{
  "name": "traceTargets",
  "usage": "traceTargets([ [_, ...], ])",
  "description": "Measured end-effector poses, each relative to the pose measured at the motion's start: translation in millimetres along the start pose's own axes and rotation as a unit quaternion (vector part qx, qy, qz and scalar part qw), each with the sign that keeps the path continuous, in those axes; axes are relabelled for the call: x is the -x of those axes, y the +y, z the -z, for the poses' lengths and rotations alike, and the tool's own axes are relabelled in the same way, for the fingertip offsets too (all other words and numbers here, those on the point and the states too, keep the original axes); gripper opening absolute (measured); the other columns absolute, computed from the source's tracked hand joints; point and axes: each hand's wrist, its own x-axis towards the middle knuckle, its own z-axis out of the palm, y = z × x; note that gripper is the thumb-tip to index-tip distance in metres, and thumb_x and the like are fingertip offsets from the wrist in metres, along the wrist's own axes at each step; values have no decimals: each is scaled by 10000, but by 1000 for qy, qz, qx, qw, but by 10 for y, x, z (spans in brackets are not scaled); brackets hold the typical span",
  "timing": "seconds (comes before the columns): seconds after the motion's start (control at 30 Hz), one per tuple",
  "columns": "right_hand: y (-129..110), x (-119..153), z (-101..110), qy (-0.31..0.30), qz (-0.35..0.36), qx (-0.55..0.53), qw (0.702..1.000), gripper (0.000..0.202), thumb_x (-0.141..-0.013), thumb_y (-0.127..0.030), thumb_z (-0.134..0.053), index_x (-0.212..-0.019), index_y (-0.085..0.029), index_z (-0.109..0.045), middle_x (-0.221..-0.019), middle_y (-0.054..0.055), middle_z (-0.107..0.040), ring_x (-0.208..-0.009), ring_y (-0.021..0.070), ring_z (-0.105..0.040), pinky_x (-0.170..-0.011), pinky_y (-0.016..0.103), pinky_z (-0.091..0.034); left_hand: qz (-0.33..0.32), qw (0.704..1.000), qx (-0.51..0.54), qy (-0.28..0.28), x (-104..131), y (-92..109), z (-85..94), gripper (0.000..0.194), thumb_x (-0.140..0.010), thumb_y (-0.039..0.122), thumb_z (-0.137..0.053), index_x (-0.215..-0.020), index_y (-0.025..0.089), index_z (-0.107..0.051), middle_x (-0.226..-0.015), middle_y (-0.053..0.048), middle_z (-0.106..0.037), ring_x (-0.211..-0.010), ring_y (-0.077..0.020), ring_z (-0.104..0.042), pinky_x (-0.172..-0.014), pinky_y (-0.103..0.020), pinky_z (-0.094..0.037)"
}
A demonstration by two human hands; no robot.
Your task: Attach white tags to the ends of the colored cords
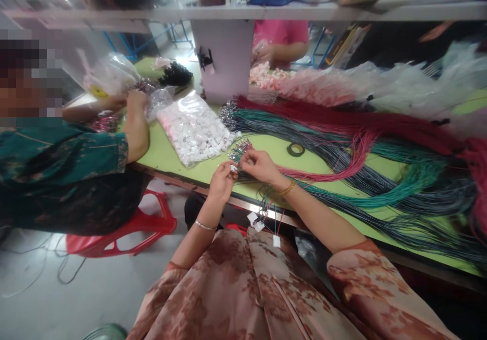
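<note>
Left hand [222, 182] pinching white connector [233, 168], right hand [262, 166] just beside it, its hold unclear.

A white shelf [289, 12] runs above a green table [315, 160], with a red stool [91, 244] on grey floor [76, 297].

I take this for a small assembly workshop: through the head camera I see a long lime-green tabletop [321, 161] heaped with thick bundles of dark red, green and grey wires [335, 117], a bulging clear plastic bag of small white pieces [195, 133], a co-worker in a dark green patterned top [64, 152] on a red plastic stool [167, 223], and a long white shelf [327, 13] above
</note>
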Motion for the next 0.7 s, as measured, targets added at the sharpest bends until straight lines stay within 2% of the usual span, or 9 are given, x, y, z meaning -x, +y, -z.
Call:
traceTargets([
  [0.23, 49, 172, 17, 22, -37, -22, 999, 115, -671, -251, -561, -639, -146, -597, -533, -52, -446, -504, 68, -339, -492, 202, -287, 8, 1000, 5, -15, -6, -32, -44, 133, -759, 225, -689, -827, 161, -594, -823, -35, -643, -639, -81, -531, -608, -214, -417],
  [0.33, 64, 175, -7, 23, -45, -24, 998, 119, -671, -257, -565, -638, -146, -595, -529, -53, -450, -498, 68, -344, -491, 200, -290, -9, 1000, -3, -19, 5, -71, -67, 161, -734, 242, -721, -811, 156, -608, -802, -29, -638, -642, -78, -530, -605, -204, -417],
  [0.47, 131, 197, -72, 31, -59, -15, 998, 158, -700, -298, -581, -646, -149, -587, -545, -44, -488, -501, 74, -364, -493, 202, -295, -43, 998, -51, 6, 13, -163, -72, 182, -717, 276, -743, -810, 153, -647, -715, 5, -604, -617, -70, -519, -599, -200, -409],
  [0.6, 151, 266, -102, 13, -18, 27, 999, 193, -793, -314, -540, -709, -151, -599, -626, -9, -585, -535, 89, -434, -535, 213, -319, -33, 998, -52, 25, -2, -228, -49, 206, -709, 291, -750, -828, 144, -668, -692, 5, -613, -585, -64, -514, -584, -204, -402],
  [0.7, 123, 319, -99, 2, 7, 75, 997, 186, -824, -273, -502, -697, -157, -574, -629, 3, -589, -536, 97, -447, -540, 220, -309, -33, 998, -51, 32, -14, -255, -61, 241, -695, 308, -760, -846, 141, -676, -690, -3, -631, -577, -67, -522, -572, -204, -404],
])
